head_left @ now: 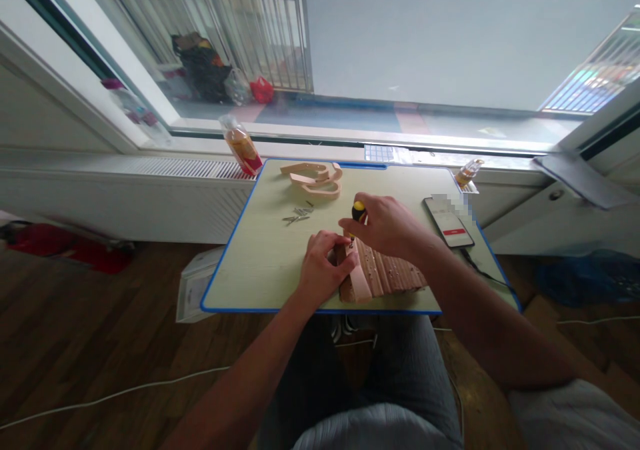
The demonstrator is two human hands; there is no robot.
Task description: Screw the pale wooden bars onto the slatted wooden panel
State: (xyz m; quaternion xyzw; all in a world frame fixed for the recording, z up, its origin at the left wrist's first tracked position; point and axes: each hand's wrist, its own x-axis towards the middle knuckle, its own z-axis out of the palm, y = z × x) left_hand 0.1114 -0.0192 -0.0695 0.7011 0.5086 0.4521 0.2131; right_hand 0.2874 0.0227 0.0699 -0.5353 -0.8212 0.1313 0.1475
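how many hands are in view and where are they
2. The left hand is at the left end of the slatted wooden piece; the right hand grips a yellow-and-black screwdriver above that end. No others show.

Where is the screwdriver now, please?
In the head view, the screwdriver is in the right hand, over the left end of the wooden block, near the left hand.

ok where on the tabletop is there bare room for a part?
Widest: front left of the tabletop, between its left edge, the screws and the left grip. Also beyond the right grip, between the curved wooden pieces and the smartphone. Crowded: around the ridged wooden block and screwdriver.
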